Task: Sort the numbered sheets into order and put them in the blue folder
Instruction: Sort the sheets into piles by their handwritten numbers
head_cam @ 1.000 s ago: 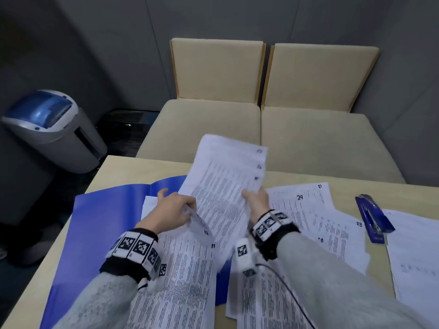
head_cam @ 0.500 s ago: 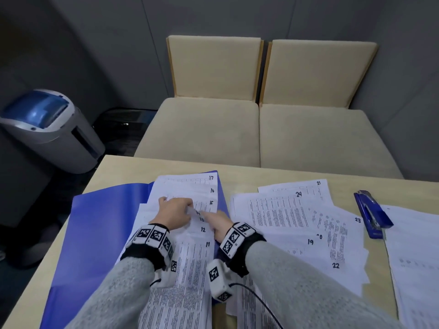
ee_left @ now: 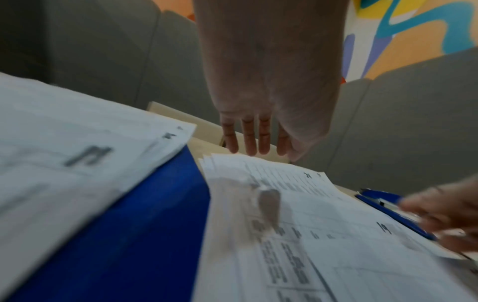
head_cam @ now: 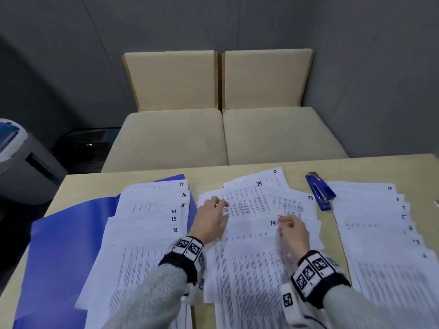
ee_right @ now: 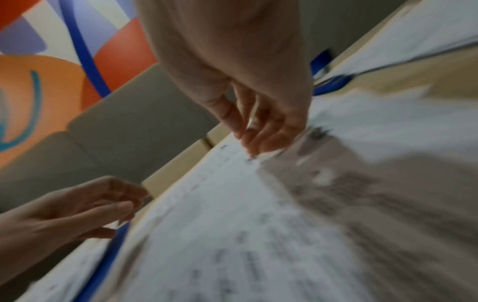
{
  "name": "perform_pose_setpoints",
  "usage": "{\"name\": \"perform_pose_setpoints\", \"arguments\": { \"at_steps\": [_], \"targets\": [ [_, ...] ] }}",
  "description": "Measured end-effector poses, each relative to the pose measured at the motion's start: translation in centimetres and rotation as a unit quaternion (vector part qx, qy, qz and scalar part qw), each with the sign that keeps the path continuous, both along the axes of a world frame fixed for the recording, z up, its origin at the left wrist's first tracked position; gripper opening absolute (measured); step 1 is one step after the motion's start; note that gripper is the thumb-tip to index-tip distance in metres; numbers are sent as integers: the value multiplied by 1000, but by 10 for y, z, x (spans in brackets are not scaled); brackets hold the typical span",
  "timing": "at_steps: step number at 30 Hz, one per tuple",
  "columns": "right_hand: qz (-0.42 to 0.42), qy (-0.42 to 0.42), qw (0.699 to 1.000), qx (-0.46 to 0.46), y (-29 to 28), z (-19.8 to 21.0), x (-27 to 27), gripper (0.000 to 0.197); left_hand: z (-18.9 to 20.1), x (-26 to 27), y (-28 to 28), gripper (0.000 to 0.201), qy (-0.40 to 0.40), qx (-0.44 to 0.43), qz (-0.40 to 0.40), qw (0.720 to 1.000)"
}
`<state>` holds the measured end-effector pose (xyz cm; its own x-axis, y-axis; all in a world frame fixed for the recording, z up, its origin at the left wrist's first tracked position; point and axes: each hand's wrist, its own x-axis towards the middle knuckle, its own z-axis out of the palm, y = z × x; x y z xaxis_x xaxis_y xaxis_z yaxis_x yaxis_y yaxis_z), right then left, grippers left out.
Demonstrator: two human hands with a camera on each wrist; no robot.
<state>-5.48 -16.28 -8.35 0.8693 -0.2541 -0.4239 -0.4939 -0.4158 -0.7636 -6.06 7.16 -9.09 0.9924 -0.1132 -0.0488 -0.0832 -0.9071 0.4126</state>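
Blue folder: an open blue plastic folder lies flat on the left part of the pale wooden table.
Sheets on folder: a fanned stack of white printed sheets rests on the folder, with handwritten corner numbers 12 to 17 showing, 17 farthest away.
Middle sheets: a loose spread of white printed sheets lies on the table just right of the folder; the numbers 19, 21, 23 and 24 can be read.
Sheet 19: the white sheet marked 19 lies on top of this spread, between the two hands.
Left hand: the left hand is over the left edge of the middle spread, its fingers straight and close together, grasping nothing.
Right hand: the right hand is just right of the number 19, fingers loosely bent toward the paper; motion blur hides whether they pinch a sheet, so I cannot tell.
Right sheets: another fanned stack of white printed sheets lies at the table's right, topmost mark 10, the lower numbers blurred.
Stapler: a blue stapler lies on the table between the middle and right sheets.
Beyond the table: two beige cushioned seats stand side by side against a grey wall.
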Motion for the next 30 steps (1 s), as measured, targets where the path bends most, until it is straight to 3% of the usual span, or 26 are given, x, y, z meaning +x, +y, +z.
{"name": "perform_pose_setpoints", "arguments": {
  "at_steps": [2,4,7,9,13,16,20,25,30],
  "targets": [
    [4,21,996,-90,-36,-12,-11,16,-5,6,-14,42,63,52,-17,997],
    [34,55,992,-113,-57,-24,-22,20,-6,12,-21,48,113,85,-29,990],
    [61,63,989,-115,-65,-32,-35,51,-10,15,-23,43,130,107,-29,985],
    [68,56,985,-147,-65,-32,-36,60,-11,14,-24,34,136,112,-19,984],
    [130,106,965,-201,-66,-25,-29,37,-13,8,-21,14,127,74,0,989],
    [124,99,980,-122,-74,-25,-18,16,-13,5,-12,29,123,31,23,992],
    [120,113,986,-18,-85,-24,-10,15,-8,6,-12,37,130,5,28,991],
    [93,128,987,13,-84,-20,-1,13,-5,5,-22,41,112,4,34,993],
    [79,99,992,22,-72,-14,12,7,-3,9,-27,32,105,-19,46,993]
  ]
}}
